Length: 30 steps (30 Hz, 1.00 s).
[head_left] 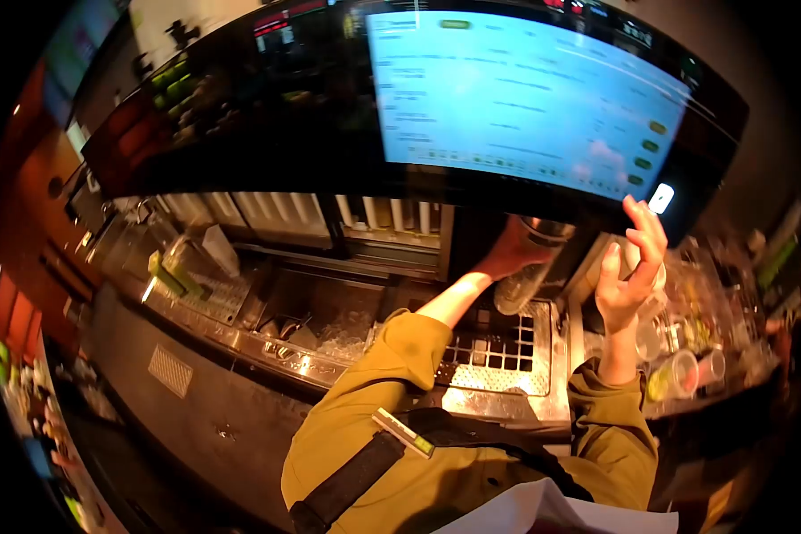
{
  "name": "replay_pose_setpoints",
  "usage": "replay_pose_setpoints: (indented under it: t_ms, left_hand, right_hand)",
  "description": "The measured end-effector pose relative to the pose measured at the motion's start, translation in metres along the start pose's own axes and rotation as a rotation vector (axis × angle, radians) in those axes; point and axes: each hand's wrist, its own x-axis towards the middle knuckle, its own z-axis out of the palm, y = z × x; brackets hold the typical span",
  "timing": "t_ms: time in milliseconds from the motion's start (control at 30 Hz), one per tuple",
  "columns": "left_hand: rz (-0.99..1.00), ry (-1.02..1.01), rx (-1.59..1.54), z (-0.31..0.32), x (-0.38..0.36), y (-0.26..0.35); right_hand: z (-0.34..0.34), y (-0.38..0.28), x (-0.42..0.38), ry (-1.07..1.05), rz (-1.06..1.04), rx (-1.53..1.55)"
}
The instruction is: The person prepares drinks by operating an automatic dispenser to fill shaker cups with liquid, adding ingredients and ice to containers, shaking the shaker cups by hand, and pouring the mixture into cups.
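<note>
My left hand [513, 251] reaches forward under the screen, its fingers wrapped round a tall metal-rimmed shaker [516, 292]. The shaker leans over the metal drain grate [507, 343], its shiny rim up near the screen's lower edge. My right hand [630, 276] is raised with fingers apart, holding nothing. Its index fingertip is right at the bottom edge of the big touchscreen [525, 98], close to a small white icon. A pale, rounded cup lies partly hidden behind that hand.
Clear plastic cups [675, 376], some with yellow and pink contents, stand at the right. On the left, an ice well [343, 334] is set in the steel counter, with a green-and-clear holder [180, 274] beyond it. White upright containers [387, 214] line up under the screen.
</note>
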Motion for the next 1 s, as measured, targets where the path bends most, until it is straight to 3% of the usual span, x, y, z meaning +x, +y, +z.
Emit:
replay_pose_setpoints:
  t_ms: [200,300,400,467,533,600,767,833,900,1000]
  left_hand:
    - [0.221,0.225,0.275,0.013,0.003,-0.013]
    - [0.108,0.217,0.312,0.006,0.008,-0.028]
    - [0.216,0.245,0.652,0.004,0.004,-0.031]
    - [0.029,0.118,0.356,0.007,0.004,-0.022]
    - [0.089,0.052,0.359,-0.001,0.011,-0.029]
    - [0.106,0.033,0.360,-0.004,0.012,-0.029]
    - [0.033,-0.027,0.279,-0.005,0.011,-0.030]
    - [-0.015,-0.100,0.249,-0.007,0.013,-0.027]
    - [0.004,-0.031,0.180,-0.002,0.006,-0.016]
    - [0.061,0.064,0.201,0.001,0.004,-0.014]
  right_hand:
    - [0.038,0.000,0.015,0.043,-0.017,-0.032]
    - [0.038,0.002,0.002,0.113,0.035,-0.071]
    - [0.035,0.012,0.000,0.127,0.039,-0.160]
    - [0.033,0.023,-0.003,0.158,0.061,-0.147]
    - [0.027,0.024,-0.004,0.189,0.073,-0.142]
    - [0.019,0.014,0.003,0.087,0.074,-0.196]
    - [0.019,0.018,0.012,0.091,0.072,-0.388]
    - [0.015,0.012,0.011,0.129,0.113,-0.237]
    - [0.019,0.004,0.008,0.149,0.147,-0.089]
    - [0.024,-0.003,0.013,0.045,0.038,-0.088]
